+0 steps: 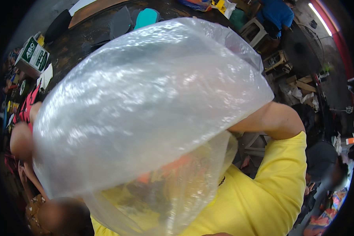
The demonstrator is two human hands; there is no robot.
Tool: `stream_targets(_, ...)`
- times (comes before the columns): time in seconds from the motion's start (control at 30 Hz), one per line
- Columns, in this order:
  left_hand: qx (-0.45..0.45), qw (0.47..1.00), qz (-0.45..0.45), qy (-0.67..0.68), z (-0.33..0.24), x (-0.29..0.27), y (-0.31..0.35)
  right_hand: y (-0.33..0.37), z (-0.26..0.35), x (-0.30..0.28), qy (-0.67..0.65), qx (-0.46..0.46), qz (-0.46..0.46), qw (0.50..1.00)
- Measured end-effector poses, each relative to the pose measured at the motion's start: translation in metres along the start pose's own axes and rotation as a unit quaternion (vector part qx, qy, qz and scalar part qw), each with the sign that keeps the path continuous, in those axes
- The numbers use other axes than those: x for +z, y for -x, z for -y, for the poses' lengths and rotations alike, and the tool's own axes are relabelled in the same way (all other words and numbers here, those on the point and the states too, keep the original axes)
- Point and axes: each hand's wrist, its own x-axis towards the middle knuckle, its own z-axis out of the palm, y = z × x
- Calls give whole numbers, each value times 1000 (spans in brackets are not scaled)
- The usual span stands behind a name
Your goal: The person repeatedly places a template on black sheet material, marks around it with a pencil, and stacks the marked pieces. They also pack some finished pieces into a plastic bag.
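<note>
A large, clear plastic bag, billowed out and crinkled, fills most of the head view in front of me. My bent right arm comes out of a yellow sleeve and passes behind the bag's right edge. The plastic blurs what lies beyond it, so my right hand and its fingers are hidden. Of my left hand nothing shows; the bag covers that side. A lower fold of the plastic hangs over my yellow shirt, and an orange patch shows through it.
Behind the bag is a dark worktable with grey flat pieces, a teal piece and a green-and-white box. People are close at left and right. A person in blue, a stool and a fan are farther back.
</note>
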Motion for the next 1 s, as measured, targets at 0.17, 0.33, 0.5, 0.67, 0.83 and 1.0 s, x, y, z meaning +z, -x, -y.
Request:
stream_targets(0.17, -9, 994, -74, -77, -9, -16, -4, 15, 15, -40, -37, 42, -68, 996)
stream_targets(0.33, -62, 990, -44, -117, -8, -40, -4, 43, -4, -48, -203, 150, -252, 934)
stream_targets(0.5, -162, 981, -69, -87, 0, -61, 5, 66, -35, -3, -634, 232, -454, 581)
stream_targets(0.67, -172, 978, -86, -76, 7, -81, 15, 78, -58, 39, -725, 241, -498, 411)
stream_targets(0.83, -169, 985, -35, -27, -11, -110, 26, 74, -73, 65, -708, 278, -521, 387)
stream_targets(1.0, -85, 992, 3, -91, -35, -126, 35, 75, -90, 94, -679, 326, -531, 389)
